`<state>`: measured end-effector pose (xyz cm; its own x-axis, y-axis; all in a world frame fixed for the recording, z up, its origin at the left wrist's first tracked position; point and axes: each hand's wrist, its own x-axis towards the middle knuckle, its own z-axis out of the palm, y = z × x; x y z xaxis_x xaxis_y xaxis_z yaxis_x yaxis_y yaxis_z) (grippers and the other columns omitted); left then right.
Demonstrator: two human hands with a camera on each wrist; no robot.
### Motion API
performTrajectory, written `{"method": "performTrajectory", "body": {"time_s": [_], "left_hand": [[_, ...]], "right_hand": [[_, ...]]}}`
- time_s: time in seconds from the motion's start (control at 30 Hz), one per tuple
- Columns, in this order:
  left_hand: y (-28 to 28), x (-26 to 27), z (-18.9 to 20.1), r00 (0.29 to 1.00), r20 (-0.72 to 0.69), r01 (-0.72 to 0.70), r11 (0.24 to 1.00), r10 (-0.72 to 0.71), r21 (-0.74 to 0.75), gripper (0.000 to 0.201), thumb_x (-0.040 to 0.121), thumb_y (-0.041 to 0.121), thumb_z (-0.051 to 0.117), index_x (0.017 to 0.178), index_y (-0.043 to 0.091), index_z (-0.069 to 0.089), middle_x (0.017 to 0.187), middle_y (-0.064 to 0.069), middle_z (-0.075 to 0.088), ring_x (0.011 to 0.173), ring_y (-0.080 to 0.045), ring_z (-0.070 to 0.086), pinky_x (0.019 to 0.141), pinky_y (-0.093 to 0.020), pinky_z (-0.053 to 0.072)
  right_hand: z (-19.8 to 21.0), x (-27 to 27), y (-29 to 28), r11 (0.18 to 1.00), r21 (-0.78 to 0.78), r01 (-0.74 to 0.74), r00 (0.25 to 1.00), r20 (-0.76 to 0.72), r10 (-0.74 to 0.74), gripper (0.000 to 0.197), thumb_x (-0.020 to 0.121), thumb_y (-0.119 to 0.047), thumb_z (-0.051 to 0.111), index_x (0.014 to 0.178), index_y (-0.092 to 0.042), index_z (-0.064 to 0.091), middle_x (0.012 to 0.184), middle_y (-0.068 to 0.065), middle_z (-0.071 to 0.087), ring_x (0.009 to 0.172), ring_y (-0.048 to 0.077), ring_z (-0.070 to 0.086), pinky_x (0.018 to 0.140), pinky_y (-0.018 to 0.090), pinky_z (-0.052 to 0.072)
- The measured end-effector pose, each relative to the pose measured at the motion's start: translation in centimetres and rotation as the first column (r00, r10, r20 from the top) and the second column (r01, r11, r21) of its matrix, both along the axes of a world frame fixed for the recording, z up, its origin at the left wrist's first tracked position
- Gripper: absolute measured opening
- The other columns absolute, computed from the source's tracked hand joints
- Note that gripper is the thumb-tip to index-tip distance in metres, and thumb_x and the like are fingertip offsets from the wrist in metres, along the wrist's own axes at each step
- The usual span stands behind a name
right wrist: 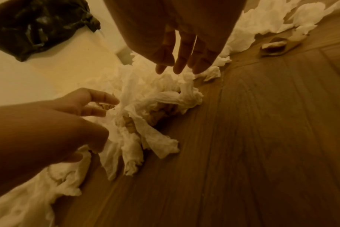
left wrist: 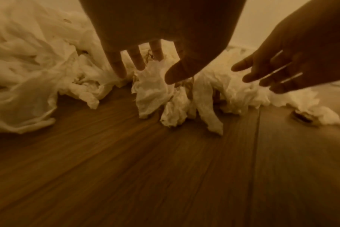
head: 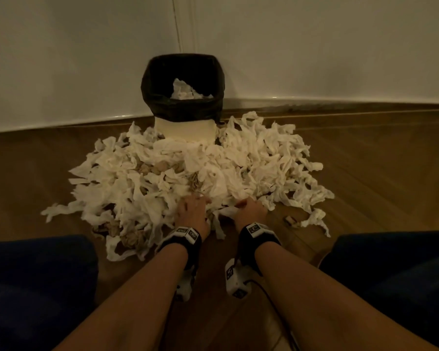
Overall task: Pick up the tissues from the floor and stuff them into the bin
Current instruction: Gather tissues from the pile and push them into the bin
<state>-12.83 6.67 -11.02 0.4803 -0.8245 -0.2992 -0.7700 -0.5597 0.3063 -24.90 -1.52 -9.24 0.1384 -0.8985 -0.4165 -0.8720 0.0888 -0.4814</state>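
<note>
A big heap of crumpled white tissues (head: 188, 173) lies on the wooden floor in front of a white bin (head: 185, 127) with a black liner (head: 183, 107). A few tissues (head: 185, 91) sit inside the bin. My left hand (head: 195, 198) reaches into the near edge of the heap, and its spread fingers (left wrist: 116, 67) touch tissues (left wrist: 151, 89) without closing. My right hand (head: 249, 205) is beside it on the right. In the right wrist view its fingers (right wrist: 182, 61) hang straight just above a twisted tissue (right wrist: 177, 98) and hold nothing.
The bin stands against a white wall (head: 314, 46) at a corner. A small brown scrap (head: 292, 220) lies on the floor right of the heap. My knees in dark trousers (head: 36, 287) flank my arms. Bare wooden floor (head: 378, 173) stretches to the right.
</note>
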Motion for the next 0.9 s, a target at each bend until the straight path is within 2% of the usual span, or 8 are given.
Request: {"method": "performTrajectory", "body": {"time_s": [0.13, 0.23, 0.33, 0.5, 0.6, 0.73, 0.8, 0.9], "left_hand": [[0.8, 0.5, -1.7, 0.984, 0.072, 0.147, 0.976, -0.16, 0.159, 0.062, 0.087, 0.032, 0.049, 0.141, 0.03, 0.019, 0.15, 0.0, 0.016, 0.132, -0.034, 0.022, 0.109, -0.045, 0.027], [1.7, 0.9, -2.5, 0.993, 0.089, 0.061, 0.987, -0.075, 0.15, 0.06, 0.087, 0.04, 0.052, 0.139, 0.028, 0.025, 0.144, -0.001, 0.023, 0.131, -0.031, 0.026, 0.103, -0.041, 0.036], [2.3, 1.1, -2.6, 0.99, 0.139, 0.017, 0.994, -0.031, 0.104, 0.062, 0.083, 0.045, 0.059, 0.134, 0.023, 0.03, 0.137, -0.006, 0.03, 0.125, -0.029, 0.034, 0.1, -0.037, 0.037], [2.5, 1.6, -2.3, 0.992, 0.088, -0.102, 0.992, 0.095, 0.08, 0.069, 0.077, 0.047, 0.067, 0.131, 0.025, 0.03, 0.142, -0.011, 0.016, 0.124, -0.036, 0.035, 0.096, -0.041, 0.042], [2.6, 2.1, -2.2, 0.995, 0.05, -0.089, 0.987, 0.083, 0.131, 0.058, 0.083, 0.04, 0.062, 0.132, 0.028, 0.034, 0.141, -0.009, 0.022, 0.125, -0.035, 0.035, 0.096, -0.042, 0.043], [2.2, 2.0, -1.6, 0.991, -0.028, -0.127, 0.986, 0.131, 0.11, 0.038, 0.093, 0.016, 0.043, 0.131, 0.014, 0.039, 0.132, -0.015, 0.042, 0.118, -0.033, 0.046, 0.093, -0.039, 0.041], [2.0, 1.6, -1.3, 0.987, -0.045, -0.148, 0.984, 0.153, 0.101, 0.037, 0.095, 0.012, 0.038, 0.131, 0.006, 0.038, 0.134, -0.017, 0.04, 0.119, -0.033, 0.045, 0.094, -0.037, 0.039], [2.2, 1.2, -1.3, 0.984, -0.057, -0.164, 0.984, 0.168, 0.061, 0.035, 0.093, 0.008, 0.044, 0.128, 0.003, 0.041, 0.137, -0.016, 0.031, 0.111, -0.032, 0.048, 0.089, -0.032, 0.04]], "right_hand": [[-0.1, -0.5, 0.1, 0.999, 0.032, -0.014, 1.0, -0.021, 0.014, 0.026, 0.092, -0.013, 0.045, 0.115, -0.015, 0.058, 0.129, 0.014, 0.046, 0.126, 0.032, 0.034, 0.109, 0.041, 0.031], [-0.1, -0.6, 0.3, 0.999, 0.046, -0.022, 1.0, -0.021, 0.023, 0.029, 0.094, -0.014, 0.042, 0.119, -0.017, 0.057, 0.131, 0.013, 0.045, 0.128, 0.031, 0.033, 0.109, 0.04, 0.031], [-0.2, -0.5, 0.7, 0.999, 0.04, -0.018, 1.0, -0.016, 0.018, 0.029, 0.093, -0.014, 0.042, 0.119, -0.017, 0.056, 0.13, 0.013, 0.045, 0.127, 0.031, 0.033, 0.106, 0.039, 0.033], [-0.4, -0.3, 1.1, 0.999, -0.029, -0.021, 0.998, -0.054, 0.019, 0.032, 0.09, -0.018, 0.046, 0.122, -0.014, 0.051, 0.13, 0.013, 0.044, 0.123, 0.032, 0.038, 0.104, 0.039, 0.031], [-0.9, -0.3, 1.4, 0.983, -0.11, -0.146, 0.987, -0.085, 0.137, 0.042, 0.087, -0.034, 0.051, 0.124, -0.015, 0.045, 0.131, 0.011, 0.042, 0.121, 0.031, 0.037, 0.102, 0.038, 0.029], [-1.9, -0.2, 2.4, 0.919, -0.072, -0.388, 0.916, -0.141, 0.375, 0.069, 0.077, -0.064, 0.051, 0.132, -0.024, 0.037, 0.137, 0.009, 0.031, 0.124, 0.035, 0.03, 0.096, 0.045, 0.037], [-2.3, -0.1, 2.9, 0.881, -0.063, -0.47, 0.874, -0.172, 0.454, 0.068, 0.073, -0.066, 0.054, 0.128, -0.031, 0.036, 0.139, 0.007, 0.028, 0.123, 0.036, 0.03, 0.091, 0.047, 0.042], [-2.7, 0.1, 3.3, 0.868, 0.004, -0.496, 0.85, -0.201, 0.487, 0.062, 0.074, -0.061, 0.058, 0.127, -0.037, 0.036, 0.146, 0.005, 0.017, 0.127, 0.038, 0.025, 0.091, 0.051, 0.043]]}}
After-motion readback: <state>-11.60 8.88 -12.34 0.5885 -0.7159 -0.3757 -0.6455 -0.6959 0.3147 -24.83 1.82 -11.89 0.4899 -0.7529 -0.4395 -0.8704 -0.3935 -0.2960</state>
